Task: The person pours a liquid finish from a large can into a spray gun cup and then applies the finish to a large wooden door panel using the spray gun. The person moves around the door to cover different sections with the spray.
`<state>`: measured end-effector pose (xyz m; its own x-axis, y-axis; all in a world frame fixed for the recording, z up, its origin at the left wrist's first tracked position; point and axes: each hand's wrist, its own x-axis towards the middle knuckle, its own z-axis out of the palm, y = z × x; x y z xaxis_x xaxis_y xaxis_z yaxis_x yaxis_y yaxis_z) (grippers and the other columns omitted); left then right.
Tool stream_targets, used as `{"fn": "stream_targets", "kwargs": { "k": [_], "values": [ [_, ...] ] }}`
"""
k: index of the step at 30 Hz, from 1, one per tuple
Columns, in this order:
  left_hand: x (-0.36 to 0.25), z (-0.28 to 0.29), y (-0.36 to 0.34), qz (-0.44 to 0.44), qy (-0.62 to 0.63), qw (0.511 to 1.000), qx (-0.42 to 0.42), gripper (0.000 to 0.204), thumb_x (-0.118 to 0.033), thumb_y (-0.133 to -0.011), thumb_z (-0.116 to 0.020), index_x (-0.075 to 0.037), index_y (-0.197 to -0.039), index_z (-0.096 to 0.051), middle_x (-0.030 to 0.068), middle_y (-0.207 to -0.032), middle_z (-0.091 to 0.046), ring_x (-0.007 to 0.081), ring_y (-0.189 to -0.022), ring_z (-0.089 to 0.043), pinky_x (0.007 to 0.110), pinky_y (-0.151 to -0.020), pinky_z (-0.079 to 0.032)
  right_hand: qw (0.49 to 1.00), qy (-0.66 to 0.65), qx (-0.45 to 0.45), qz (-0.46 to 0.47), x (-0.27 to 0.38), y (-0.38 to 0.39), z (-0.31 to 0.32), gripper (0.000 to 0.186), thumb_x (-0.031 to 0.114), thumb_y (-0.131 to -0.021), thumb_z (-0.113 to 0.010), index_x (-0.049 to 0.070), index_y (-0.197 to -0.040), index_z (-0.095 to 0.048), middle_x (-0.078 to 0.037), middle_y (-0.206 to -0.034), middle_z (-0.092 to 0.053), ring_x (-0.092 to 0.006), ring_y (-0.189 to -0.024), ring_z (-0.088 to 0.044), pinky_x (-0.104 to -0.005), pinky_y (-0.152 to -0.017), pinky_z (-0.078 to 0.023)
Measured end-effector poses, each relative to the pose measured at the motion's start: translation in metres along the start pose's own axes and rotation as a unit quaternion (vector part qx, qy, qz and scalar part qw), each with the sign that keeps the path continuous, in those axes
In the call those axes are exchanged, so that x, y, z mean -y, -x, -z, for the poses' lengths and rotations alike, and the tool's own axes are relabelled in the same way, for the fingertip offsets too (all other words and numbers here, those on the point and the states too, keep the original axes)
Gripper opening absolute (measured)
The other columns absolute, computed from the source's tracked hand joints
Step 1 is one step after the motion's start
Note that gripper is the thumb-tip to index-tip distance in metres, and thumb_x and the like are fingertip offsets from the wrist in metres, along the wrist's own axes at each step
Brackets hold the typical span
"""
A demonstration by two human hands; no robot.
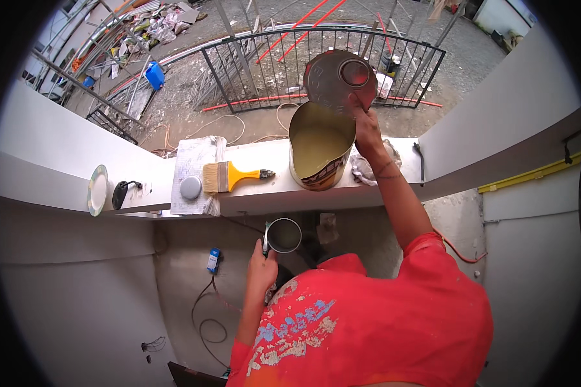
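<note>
My left hand [261, 267] grips a metal mug [284, 235] by its handle, below the white ledge; its inside looks dark. At the ledge, my right hand [368, 132] has its fingers on a dark round can lid [329, 80] with a raised round cap. The lid stands up at the far rim of a tall tin can [306, 174]; whether it is still joined there I cannot tell. The can stands on the ledge, its inside pale yellow. To its left lies a wide paintbrush [232, 177] with a yellow handle, bristles toward a grey round cap [190, 188].
Under the brush and cap is paint-marked paper [197, 155] on the white ledge [258, 155]. A plate [98, 190] leans at the left, near a black object [121, 193]. Crumpled plastic [368, 169] lies right of the can. Beyond stands a black metal railing [239, 77]. A cable [203, 329] curls below.
</note>
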<state>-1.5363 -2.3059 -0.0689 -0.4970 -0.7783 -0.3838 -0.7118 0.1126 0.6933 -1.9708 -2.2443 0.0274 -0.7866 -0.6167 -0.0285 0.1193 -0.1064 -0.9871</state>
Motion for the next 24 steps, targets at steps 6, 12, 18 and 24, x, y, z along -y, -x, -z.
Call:
{"fn": "stream_targets", "kwargs": {
  "k": [6,12,18,24],
  "values": [
    [-0.007,0.011,0.003,0.015,-0.056,0.998,0.032,0.066,-0.038,-0.098,-0.061,0.001,-0.150,-0.050,0.0223,-0.102,-0.074,0.0366,-0.100,-0.072,0.044,-0.089,-0.053,0.995,-0.002,-0.083,0.060,0.014,0.006,-0.025,0.048,0.051,-0.106,-0.061,0.008,-0.085,-0.070,0.004,-0.069,-0.056,-0.0060,-0.060,-0.049,-0.0257,-0.058,-0.042],
    [-0.011,0.022,0.001,-0.035,-0.057,0.997,0.032,0.069,-0.037,-0.099,-0.059,0.008,-0.149,-0.047,0.0299,-0.113,-0.072,0.0433,-0.114,-0.068,0.046,-0.097,-0.051,0.974,0.018,-0.055,0.220,0.035,0.018,-0.040,0.037,0.038,-0.109,-0.058,0.010,-0.088,-0.070,0.008,-0.075,-0.056,-0.0029,-0.067,-0.045,-0.0270,-0.060,-0.037],
    [-0.033,0.030,-0.011,-0.074,-0.031,0.995,0.054,0.066,-0.032,-0.099,-0.058,0.013,-0.146,-0.046,0.0388,-0.124,-0.065,0.0508,-0.123,-0.061,0.049,-0.105,-0.047,0.972,0.029,-0.039,0.230,0.025,0.022,-0.028,0.029,0.031,-0.108,-0.063,0.010,-0.088,-0.069,0.012,-0.073,-0.050,-0.0005,-0.067,-0.039,-0.0251,-0.058,-0.029],
    [-0.035,0.031,-0.019,-0.081,-0.044,0.995,0.049,0.063,-0.033,-0.099,-0.057,0.010,-0.143,-0.051,0.0360,-0.127,-0.064,0.0487,-0.126,-0.060,0.048,-0.106,-0.047,0.959,0.062,-0.071,0.267,0.017,0.034,-0.033,0.030,0.030,-0.108,-0.062,0.008,-0.089,-0.069,0.012,-0.074,-0.051,-0.0007,-0.069,-0.039,-0.0268,-0.058,-0.029]
  ]
}}
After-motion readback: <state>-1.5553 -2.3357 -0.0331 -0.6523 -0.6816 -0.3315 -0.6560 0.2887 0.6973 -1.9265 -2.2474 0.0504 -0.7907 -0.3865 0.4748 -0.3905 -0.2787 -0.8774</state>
